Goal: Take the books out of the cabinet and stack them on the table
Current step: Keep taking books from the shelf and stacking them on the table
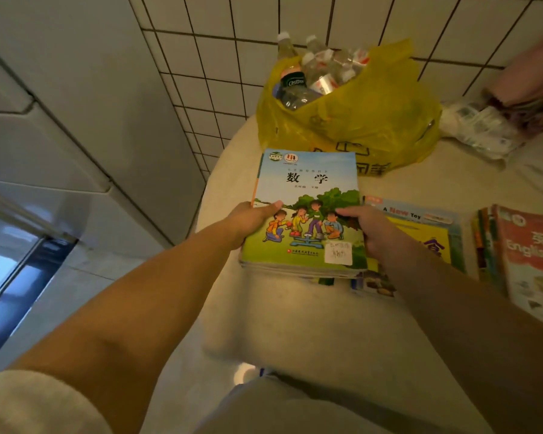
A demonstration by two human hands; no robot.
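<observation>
beige table under white wall tiles; left hand and right hand grip a math book stack between them, thumbs on top, other fingers hidden beneath; more books just right of the right fingers

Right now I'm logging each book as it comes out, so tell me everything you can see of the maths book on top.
The maths book is a thin paperback with a glossy cover: blue sky, green trees, cartoon children round a balance, and a white handwritten label at its lower right corner. It lies flat, face up, topping a small stack of books on the table. The left hand grips its left edge, the right hand its right edge, thumbs on the cover.
</observation>
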